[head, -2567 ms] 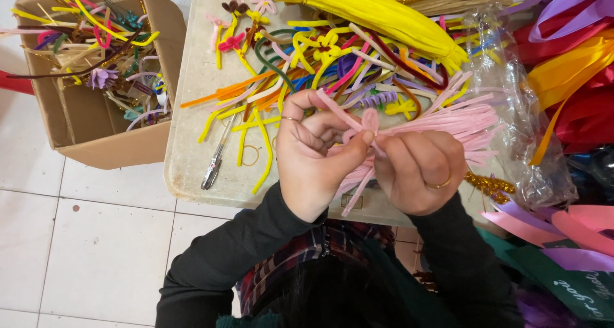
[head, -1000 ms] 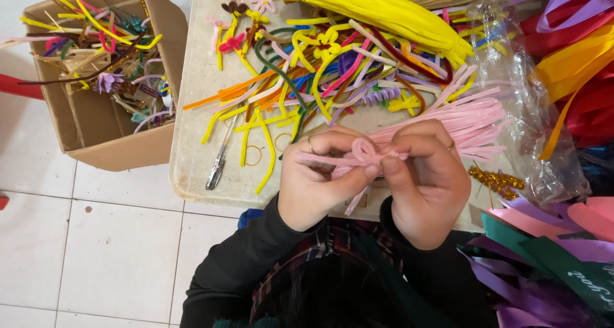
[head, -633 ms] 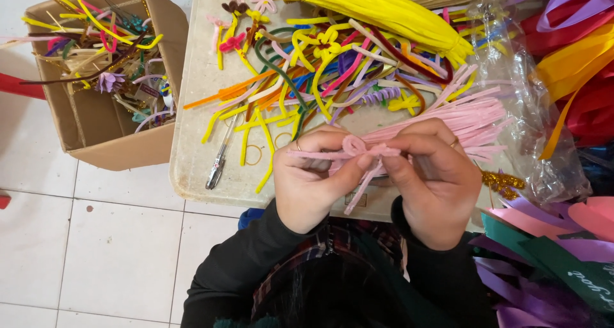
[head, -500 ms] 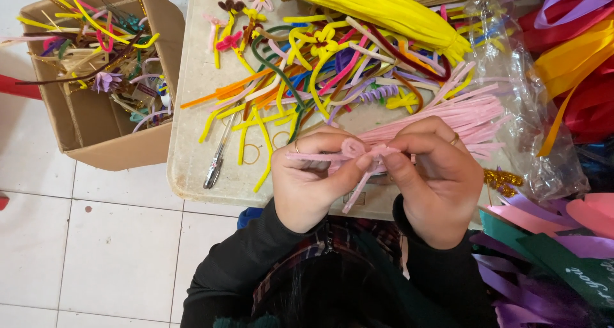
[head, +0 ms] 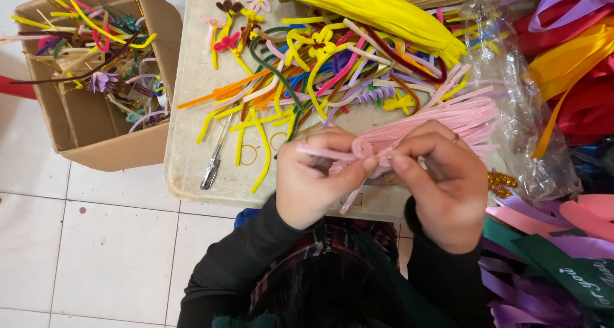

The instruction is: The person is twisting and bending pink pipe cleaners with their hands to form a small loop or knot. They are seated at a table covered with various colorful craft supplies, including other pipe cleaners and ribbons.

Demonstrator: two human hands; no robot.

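Brown cardboard box (head: 96, 133) left; clear plastic bag (head: 518, 110) right

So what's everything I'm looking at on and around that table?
pink pipe cleaner: one, pink, coiled into a loop, pinched between both hands
pink pipe cleaner bundle: one, pink, on the table behind the hands
loose pipe cleaners: many, mixed colours, spread over the table
yellow bundle: one, yellow, far side of the table
pliers: one, metal, near the table's left edge
table: one, beige
cardboard box: one, brown, on the floor left, holding scraps
plastic bag: one, clear, right of table
ribbons: several, red, orange, purple, pink, far right
left hand: one, gripping the loop
right hand: one, ring on a finger
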